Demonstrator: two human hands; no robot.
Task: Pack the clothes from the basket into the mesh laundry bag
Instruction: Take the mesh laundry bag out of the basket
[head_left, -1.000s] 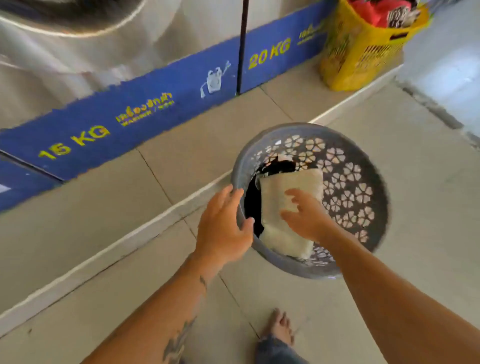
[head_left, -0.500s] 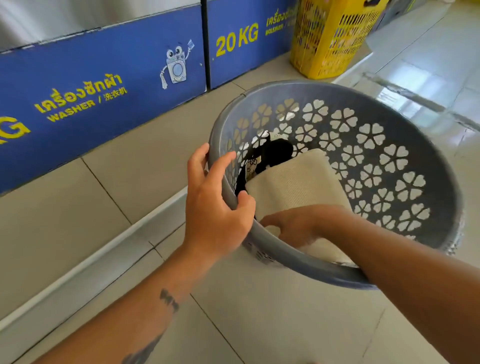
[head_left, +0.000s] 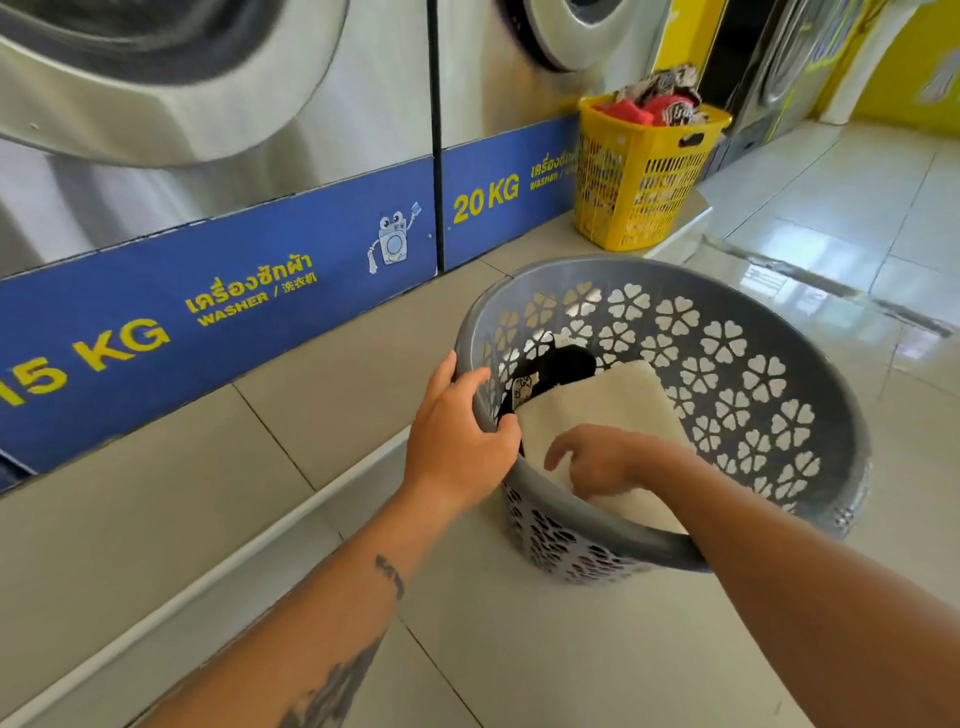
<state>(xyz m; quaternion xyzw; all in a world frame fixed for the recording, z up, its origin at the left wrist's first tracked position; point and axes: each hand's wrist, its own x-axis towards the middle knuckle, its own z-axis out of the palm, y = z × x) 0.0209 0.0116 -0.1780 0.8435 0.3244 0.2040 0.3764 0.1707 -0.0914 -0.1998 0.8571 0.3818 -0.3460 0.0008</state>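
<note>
Cream cloth, long axis angled upper-left in basket

Round grey plastic basket: smooth, dull sheen, walls pierced with flower-shaped cut-outs. Folded cream cloth inside looked coarse-woven and matt; black fabric beneath it was matt too. Tall yellow plastic lattice hamper appeared slightly glossy, heaped with red and patterned cloth. Silver washing-machine fronts were brushed metal with a soft shine. Blue base panels looked smooth, printed in yellow. Pale floor tiles were glossy and reflective.
</note>
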